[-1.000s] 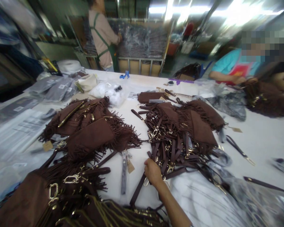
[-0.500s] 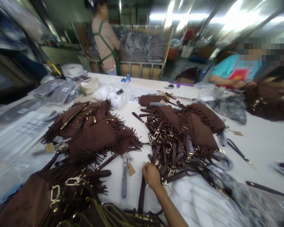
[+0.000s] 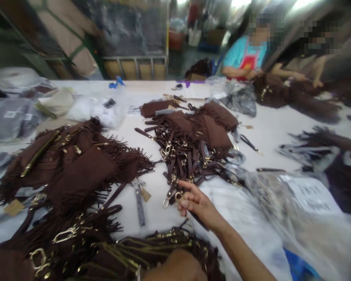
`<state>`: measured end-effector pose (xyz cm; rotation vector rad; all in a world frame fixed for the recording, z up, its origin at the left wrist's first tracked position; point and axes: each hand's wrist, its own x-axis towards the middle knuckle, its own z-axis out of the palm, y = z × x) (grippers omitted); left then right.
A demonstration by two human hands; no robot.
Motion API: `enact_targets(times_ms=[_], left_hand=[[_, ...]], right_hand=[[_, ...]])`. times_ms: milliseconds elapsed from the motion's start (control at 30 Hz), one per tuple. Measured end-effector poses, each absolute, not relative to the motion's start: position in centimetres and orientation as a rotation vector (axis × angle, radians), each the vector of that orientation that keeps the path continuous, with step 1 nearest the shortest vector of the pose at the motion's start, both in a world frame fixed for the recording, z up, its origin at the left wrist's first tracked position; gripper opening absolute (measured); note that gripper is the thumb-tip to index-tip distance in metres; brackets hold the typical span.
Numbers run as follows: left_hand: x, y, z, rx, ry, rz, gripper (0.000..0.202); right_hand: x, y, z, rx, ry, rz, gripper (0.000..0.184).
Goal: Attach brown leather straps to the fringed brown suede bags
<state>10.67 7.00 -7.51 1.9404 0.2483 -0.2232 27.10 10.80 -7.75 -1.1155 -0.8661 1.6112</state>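
1. The room is a blurred workshop; a white surface [image 3: 269, 136] stretches across it, with a person in green apron straps [image 3: 70, 35] beyond its far edge at the left.
2. Fringed brown bags [image 3: 82, 175] lie heaped on the left, their tassels spread; a clasp passing close could snag in them.
3. Next comes a wrapped strap [image 3: 139, 207] with a paper tag, lying alone.
4. The left hand [image 3: 177, 267] is a blur at the bottom edge, over the brown bundle [image 3: 128, 249]; I can't tell whether its fingers grip anything.
5. Mid-surface, the strap pile [image 3: 190, 156] is a tangle of clasps; pulling one strap might drag its neighbours along.
6. The right hand [image 3: 199, 207] reaches in from the lower right, forearm slanting, index finger pointing at the pile, the others curled narrow around a dark strap [image 3: 199, 221]. So loose a pinch might let it slip.
7. Rightmost, crumpled plastic [image 3: 269, 195] could catch the forearm.
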Motion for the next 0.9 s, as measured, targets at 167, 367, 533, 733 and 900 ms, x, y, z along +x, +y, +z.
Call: enact_targets(times_ms=[167, 367, 533, 733, 900], left_hand=[[11.4, 6.7, -7.5, 1.91, 0.309, -0.346, 0.01], [11.9, 7.1, -6.7, 1.921, 0.354, -0.454, 0.007], [11.7, 6.8, -6.9, 1.877, 0.335, -0.409, 0.009], [11.7, 6.9, -6.7, 1.894, 0.315, -0.429, 0.009], [11.7, 7.0, -6.5, 1.856, 0.324, -0.428, 0.011]], right_hand=[[30.6, 0.7, -4.4, -1.48, -1.08, 1.578, 0.012], [28.0, -8.7, -4.4, -1.726, -1.446, 1.292, 0.015], [26.1, -10.6, -6.9, -1.757, -1.636, 1.043, 0.021], [25.2, -11.2, -8.4, -1.746, -1.86, 0.603, 0.021], [25.3, -11.6, -8.7, -1.722, -1.923, 0.292, 0.023]])
